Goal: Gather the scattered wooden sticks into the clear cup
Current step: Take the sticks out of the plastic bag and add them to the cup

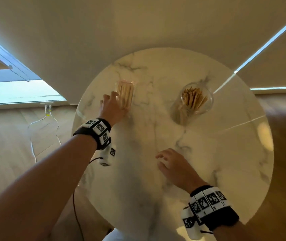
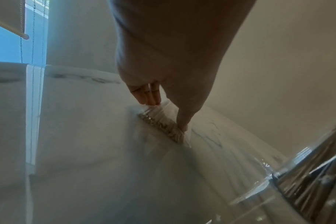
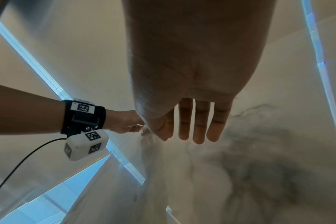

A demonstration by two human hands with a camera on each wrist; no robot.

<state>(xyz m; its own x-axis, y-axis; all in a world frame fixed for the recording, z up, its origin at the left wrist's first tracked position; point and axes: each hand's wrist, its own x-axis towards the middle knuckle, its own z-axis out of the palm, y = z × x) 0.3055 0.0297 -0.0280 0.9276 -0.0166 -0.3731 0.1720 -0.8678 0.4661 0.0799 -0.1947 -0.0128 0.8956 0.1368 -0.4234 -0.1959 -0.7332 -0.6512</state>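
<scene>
A clear plastic pack of wooden sticks (image 1: pixel 125 96) (image 2: pixel 161 125) lies at the back left of the round marble table (image 1: pixel 208 153). My left hand (image 1: pixel 112 105) (image 2: pixel 166 115) reaches onto it, fingers on its far side and thumb on its near corner, pinching it. The clear cup (image 1: pixel 196 100) (image 2: pixel 307 174) stands at the back right, holding several sticks that lean against its rim. My right hand (image 1: pixel 171 164) (image 3: pixel 192 133) hovers over the table's front middle with straight, spread fingers and holds nothing. No loose sticks show on the tabletop.
A wall with drawn blinds rises just beyond the table's far edge. White cables (image 1: pixel 34 136) trail over the wooden floor at the left. A black wire hangs from my left wrist camera (image 1: pixel 106 153) past the table's left edge.
</scene>
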